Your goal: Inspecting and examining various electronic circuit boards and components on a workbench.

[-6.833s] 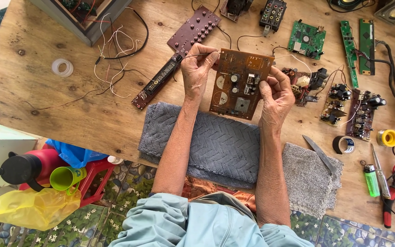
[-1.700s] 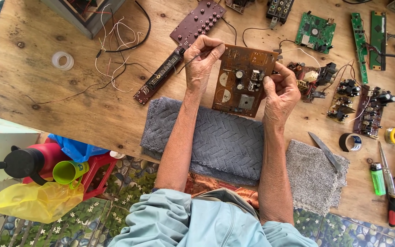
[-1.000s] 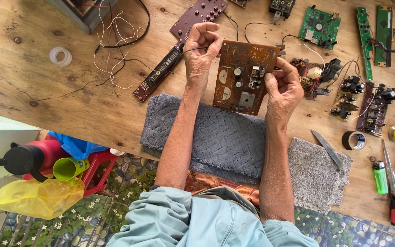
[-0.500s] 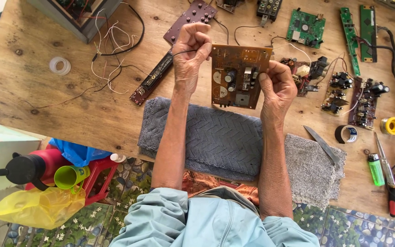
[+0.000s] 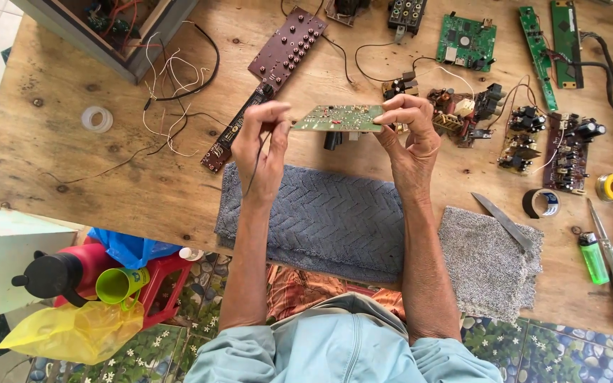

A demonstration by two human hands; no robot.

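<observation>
Circuit board (image 5: 338, 118) held up flat between both hands above the tabletop (image 5: 72, 170).

Left hand (image 5: 260, 152) pinches the left end of the board, its grip closed on the edge, and a thin dark wire hangs down from these fingers over the palm. Right hand (image 5: 409, 135) grasps the right end with thumb and fingertips clenched around it. The board is tilted almost edge-on, the green side up, and dark components hang under it. Below the hands lies a grey towel (image 5: 335, 216). A long dark panel (image 5: 239, 128) lies just beside the left hand, and small component boards (image 5: 462, 117) lie near the right hand.
</observation>
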